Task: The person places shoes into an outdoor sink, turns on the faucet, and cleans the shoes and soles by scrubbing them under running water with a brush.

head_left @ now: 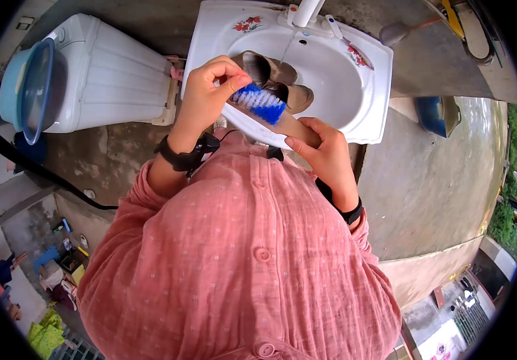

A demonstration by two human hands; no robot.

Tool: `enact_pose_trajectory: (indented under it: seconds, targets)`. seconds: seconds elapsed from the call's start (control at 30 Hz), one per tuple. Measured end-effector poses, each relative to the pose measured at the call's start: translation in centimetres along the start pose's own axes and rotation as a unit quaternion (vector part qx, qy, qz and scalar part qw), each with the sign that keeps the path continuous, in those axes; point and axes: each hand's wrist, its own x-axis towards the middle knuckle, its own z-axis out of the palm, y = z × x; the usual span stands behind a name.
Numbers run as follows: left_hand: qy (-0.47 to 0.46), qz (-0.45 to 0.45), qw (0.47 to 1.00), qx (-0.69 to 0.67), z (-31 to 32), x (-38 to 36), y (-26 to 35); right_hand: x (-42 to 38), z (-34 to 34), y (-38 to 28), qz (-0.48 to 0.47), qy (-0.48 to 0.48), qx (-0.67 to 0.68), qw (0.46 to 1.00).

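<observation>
Hands (264, 111) holding brush (260, 103), shoes (288, 84) in sink (336, 84)

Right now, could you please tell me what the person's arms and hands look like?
The left hand and right hand are ungloved, below loose pink sleeves. A black strap with a bulky black piece circles the left wrist; a black band circles the right.

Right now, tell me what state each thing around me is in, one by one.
Tap: running, thin stream
Sink: holding shoes, not full
Shoes: in the sink, partly hidden
Brush: bristles up, held above the sink's near edge
Left hand: fingertips pinched at the bristles
Right hand: gripping the brush handle
Basins: nested together on the washer
Washer: lid state can't be told
</observation>
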Motion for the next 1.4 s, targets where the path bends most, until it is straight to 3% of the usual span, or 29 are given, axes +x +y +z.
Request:
enact_pose_trajectory:
  seconds: [0.03, 0.13, 0.27, 0.33, 0.47, 0.53, 0.6, 0.7, 0.77, 0.8, 0.83, 0.87, 0.97, 1.0, 1.03, 1.1, 1.13, 1.2, 1.23, 1.27, 1.3, 1.33, 1.37, 1.4]
  targets:
    - [0.0, -0.001, 1.0, 0.001, 0.0, 0.0, 0.0, 0.0, 0.1, 0.0, 0.0, 0.0, 0.001, 1.0]
    - [0.032, -0.077, 0.981, -0.177, -0.3, 0.0, -0.2, 0.0, 0.3, 0.0, 0.011, -0.019, 0.037, 0.999]
    - [0.065, -0.075, 0.978, -0.183, -0.4, 0.0, 0.3, 0.1, 0.3, -0.2, -0.003, 0.0, 0.012, 1.0]
    - [0.074, 0.12, 0.987, 0.083, -0.3, 0.0, 0.7, 0.1, 0.4, -0.3, -0.022, 0.026, -0.029, 0.999]
    - [0.061, 0.162, 0.982, 0.07, -0.2, -0.4, 1.1, -0.1, 0.4, -0.8, -0.039, 0.066, -0.085, 0.993]
    - [0.076, 0.108, 0.981, -0.142, -0.4, -0.6, 1.4, -0.1, 0.5, -0.7, -0.041, 0.075, -0.104, 0.991]
    - [0.08, 0.071, 0.975, -0.193, -1.7, -0.7, 1.7, -0.1, 0.6, 0.0, -0.041, 0.11, -0.166, 0.979]
    - [0.1, 0.031, 0.959, -0.264, -3.9, -1.1, 1.4, -0.3, 0.3, 0.2, -0.026, 0.133, -0.142, 0.98]
    - [0.135, -0.007, 0.983, -0.128, -6.5, -1.9, 0.2, -0.5, 0.2, 0.4, -0.024, 0.141, -0.134, 0.981]
    - [0.135, -0.007, 0.982, -0.129, -8.0, -2.4, -0.6, -0.6, 0.1, 0.5, -0.023, 0.151, -0.123, 0.981]
    - [0.166, -0.096, 0.98, 0.045, -9.7, -3.0, -1.9, -0.6, 0.1, 0.5, -0.023, 0.151, -0.124, 0.98]
    - [0.191, -0.18, 0.94, 0.218, -11.5, -3.8, -3.3, -0.7, 0.2, 0.6, -0.019, 0.151, -0.115, 0.982]
    - [0.182, -0.168, 0.908, 0.337, -16.2, -7.2, -9.1, -0.9, 0.2, 0.8, -0.005, 0.133, -0.065, 0.989]
    - [0.181, -0.077, 0.752, 0.629, -16.8, -8.8, -11.4, -1.0, 0.2, 0.8, 0.007, 0.117, -0.025, 0.993]
    - [0.181, -0.077, 0.753, 0.628, -17.9, -9.7, -12.6, -1.0, 0.2, 0.8, 0.007, 0.117, -0.025, 0.993]
    - [0.179, -0.131, 0.832, 0.508, -19.6, -10.8, -13.8, -1.1, 0.4, 0.8, 0.018, 0.096, 0.03, 0.995]
    - [0.178, -0.13, 0.833, 0.508, -18.7, -10.1, -12.0, -1.1, 0.4, 0.7, 0.018, 0.098, 0.029, 0.995]
    - [0.269, -0.377, 0.832, 0.305, -16.0, -8.2, -8.2, -1.2, 0.4, 0.4, 0.022, 0.083, 0.032, 0.996]
    - [0.268, -0.374, 0.834, 0.304, -14.3, -7.5, -7.5, -1.1, 0.5, 0.4, 0.022, 0.087, 0.031, 0.996]
    - [0.275, -0.182, 0.875, 0.355, -12.6, -6.9, -6.8, -1.1, 0.5, 0.4, 0.017, 0.08, 0.019, 0.996]
    - [0.27, 0.018, 0.879, 0.392, -11.4, -6.5, -6.4, -1.2, 0.5, 0.4, 0.013, 0.073, 0.007, 0.997]
    - [0.276, -0.07, 0.929, 0.237, -10.6, -6.3, -6.4, -1.2, 0.6, 0.4, 0.013, 0.075, 0.006, 0.997]
    - [0.275, -0.069, 0.929, 0.236, -10.0, -6.0, -6.0, -1.2, 0.6, 0.4, 0.011, 0.073, -0.001, 0.997]
    - [0.237, -0.153, 0.929, 0.239, -9.2, -5.5, -5.0, -1.2, 0.6, 0.4, 0.01, 0.071, -0.007, 0.997]
